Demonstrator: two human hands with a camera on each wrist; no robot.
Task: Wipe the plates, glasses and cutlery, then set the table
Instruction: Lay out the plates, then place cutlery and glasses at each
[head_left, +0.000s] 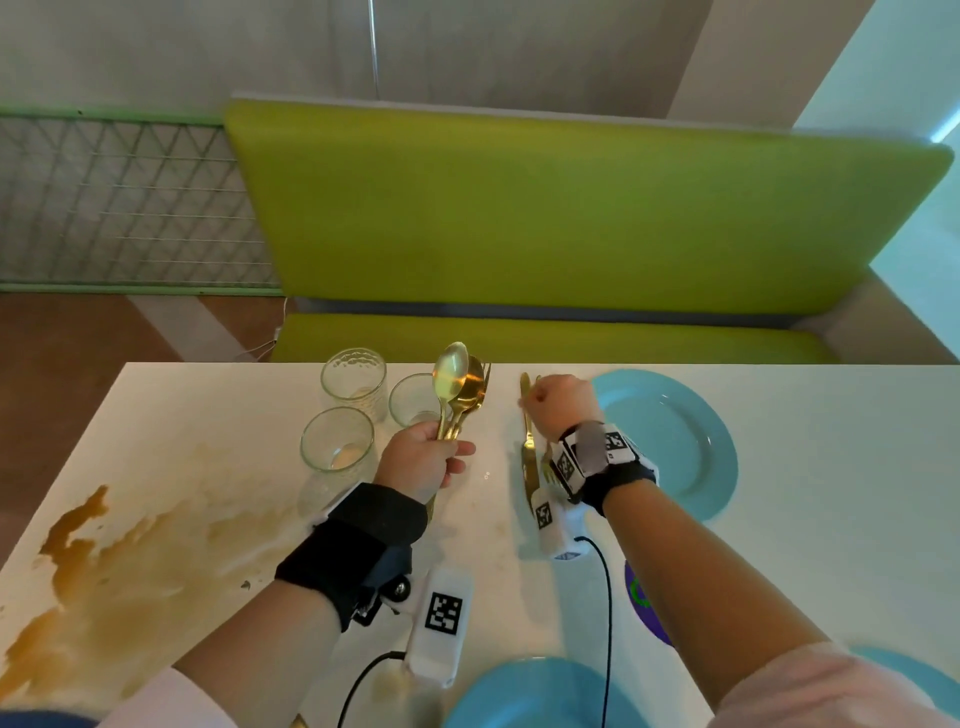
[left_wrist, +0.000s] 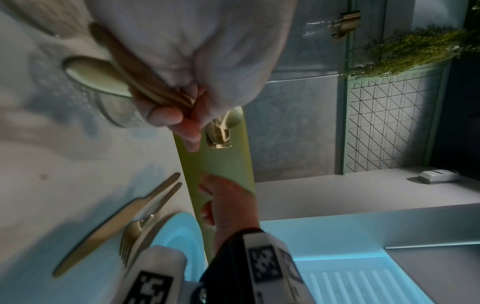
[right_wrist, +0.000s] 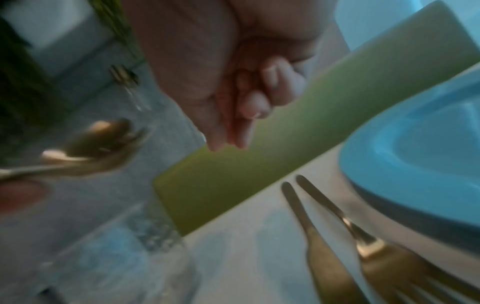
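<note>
The near plate (head_left: 519, 693) sits at the table (head_left: 831, 415) edge below me. My left grip (head_left: 421, 460) wraps a bunch of spoons (head_left: 457, 382) upright. My right grip (head_left: 563, 402), curled and empty, hovers over the knife (head_left: 530, 467) and fork (head_left: 547, 462) beside the far plate (head_left: 691, 415). A slack handle could slip onto the glasses (head_left: 337, 439).

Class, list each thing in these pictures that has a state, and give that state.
Left hand: grips the cutlery bundle.
Cutlery bundle: gold spoons and a fork, held upright.
Right hand: fingers curled, holding nothing.
Knife: lying flat beside the far plate.
Fork: lying flat between knife and far plate.
Glasses: three, upright.
Far plate: flat, empty.
Table: brown stain on its left side.
</note>
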